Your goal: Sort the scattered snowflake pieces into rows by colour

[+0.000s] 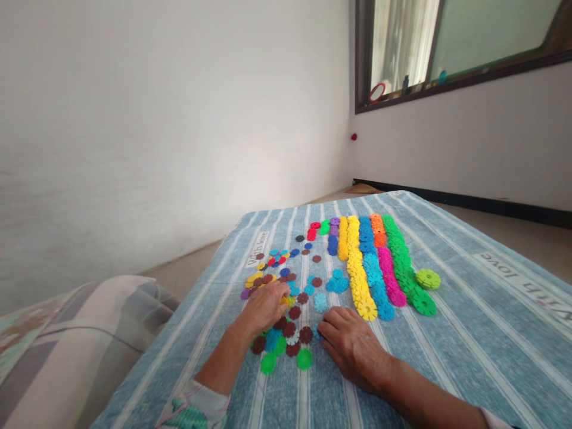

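Brown discs (306, 334) crowd the left hand (267, 305), a yellow row (356, 271) farther right.

The left forearm (223, 360) slants up and rightward from the lower edge, ending in a left hand (267, 302) with its back up and fingers curled downward. The right forearm (429, 390) angles in from the lower right; the right hand (355, 344) sits palm down, nearer the body, fingers bent and pointing leftward.

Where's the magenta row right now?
In the head view, the magenta row lies right of centre, between the blue row and the green row, with the orange discs at its far end.
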Demonstrator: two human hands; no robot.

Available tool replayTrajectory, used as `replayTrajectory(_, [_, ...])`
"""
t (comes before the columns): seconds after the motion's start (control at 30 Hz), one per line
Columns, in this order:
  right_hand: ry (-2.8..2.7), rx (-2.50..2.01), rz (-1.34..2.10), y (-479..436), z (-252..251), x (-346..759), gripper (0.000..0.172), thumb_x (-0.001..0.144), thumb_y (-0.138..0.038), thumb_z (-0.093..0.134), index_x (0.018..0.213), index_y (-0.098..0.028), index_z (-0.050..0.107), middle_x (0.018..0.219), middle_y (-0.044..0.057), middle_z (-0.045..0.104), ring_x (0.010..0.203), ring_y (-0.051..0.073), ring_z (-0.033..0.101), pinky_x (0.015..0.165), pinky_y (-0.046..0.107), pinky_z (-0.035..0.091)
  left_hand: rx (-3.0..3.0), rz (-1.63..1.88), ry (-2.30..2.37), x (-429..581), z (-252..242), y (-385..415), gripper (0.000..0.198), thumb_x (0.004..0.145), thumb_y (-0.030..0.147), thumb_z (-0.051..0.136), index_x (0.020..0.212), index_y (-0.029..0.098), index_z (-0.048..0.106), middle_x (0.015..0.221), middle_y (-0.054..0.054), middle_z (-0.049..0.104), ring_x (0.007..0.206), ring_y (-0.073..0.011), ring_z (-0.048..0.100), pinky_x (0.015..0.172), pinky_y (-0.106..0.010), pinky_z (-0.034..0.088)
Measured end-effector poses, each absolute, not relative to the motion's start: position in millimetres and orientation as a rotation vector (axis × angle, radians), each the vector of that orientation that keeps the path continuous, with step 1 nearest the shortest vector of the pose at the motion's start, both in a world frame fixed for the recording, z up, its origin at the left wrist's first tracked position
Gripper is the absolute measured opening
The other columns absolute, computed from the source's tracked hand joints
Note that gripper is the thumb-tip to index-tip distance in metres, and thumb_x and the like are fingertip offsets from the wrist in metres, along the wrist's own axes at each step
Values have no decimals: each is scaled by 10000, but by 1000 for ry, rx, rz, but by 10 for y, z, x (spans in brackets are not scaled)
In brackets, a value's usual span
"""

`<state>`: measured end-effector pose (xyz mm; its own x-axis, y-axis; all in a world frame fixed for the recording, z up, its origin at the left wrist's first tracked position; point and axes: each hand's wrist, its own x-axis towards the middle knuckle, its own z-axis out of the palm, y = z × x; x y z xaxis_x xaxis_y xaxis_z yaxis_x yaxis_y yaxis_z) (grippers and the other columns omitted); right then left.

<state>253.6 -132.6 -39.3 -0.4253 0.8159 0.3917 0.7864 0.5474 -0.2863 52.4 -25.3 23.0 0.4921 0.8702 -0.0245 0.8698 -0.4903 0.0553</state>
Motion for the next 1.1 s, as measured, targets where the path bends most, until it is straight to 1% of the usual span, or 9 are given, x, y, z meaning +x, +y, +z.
replayTrajectory(0.2, [-2296, -1296, 71, -1321, -390, 2540, 41, 893, -184, 574, 862, -199, 551, 899, 28, 571, 888, 213, 501, 778, 345, 366, 2675, -13, 1484, 500, 219, -247, 142, 725, 155, 539, 828, 211, 620, 864, -15, 601, 828, -169, 579, 719, -242, 377])
replayTrajectory(0.37, [-2296, -1295, 77, -1321, -388, 2535, 45, 887, -171, 575, 863, -199, 548, 903, 27, 571, 894, 206, 501, 790, 336, 367, 2662, 16, 1463, 487, 207, -247, 209, 714, 152, 549, 891, 226, 631, 891, -19, 594, 848, -177, 578, 734, -248, 378])
replayTrajectory(0.6, [-2296, -1299, 70, -1312, -396, 2534, 43, 892, -179, 575, 863, -198, 550, 902, 28, 569, 893, 210, 498, 782, 340, 366, 2647, -4, 1485, 491, 215, -237, 146, 709, 163, 550, 830, 213, 615, 869, -18, 578, 801, -171, 570, 692, -245, 360])
replayTrajectory(0.73, [-2299, -1302, 76, -1319, -392, 2533, 45, 888, -170, 578, 863, -195, 551, 905, 28, 570, 895, 211, 497, 779, 340, 365, 2636, 29, 1485, 485, 218, -230, 101, 682, 168, 560, 777, 200, 570, 816, 1, 561, 753, -152, 543, 655, -234, 334])
replayTrajectory(0.9, [-2292, -1288, 62, -1313, -413, 2539, 41, 898, -186, 566, 865, -199, 546, 902, 27, 568, 892, 208, 493, 789, 344, 359, 2609, 48, 1527, 493, 251, -237, 79, 651, 161, 544, 704, 191, 492, 707, 31, 501, 649, -123, 475, 578, -229, 271])
replayTrajectory(1.1, [-2286, -1292, 53, -1312, -392, 2541, 54, 901, -190, 560, 853, -204, 539, 884, 23, 561, 880, 197, 489, 777, 330, 358, 2502, 4, 1535, 424, 278, -181, 82, 663, 178, 529, 627, 184, 455, 594, 48, 465, 586, -109, 451, 542, -223, 245])
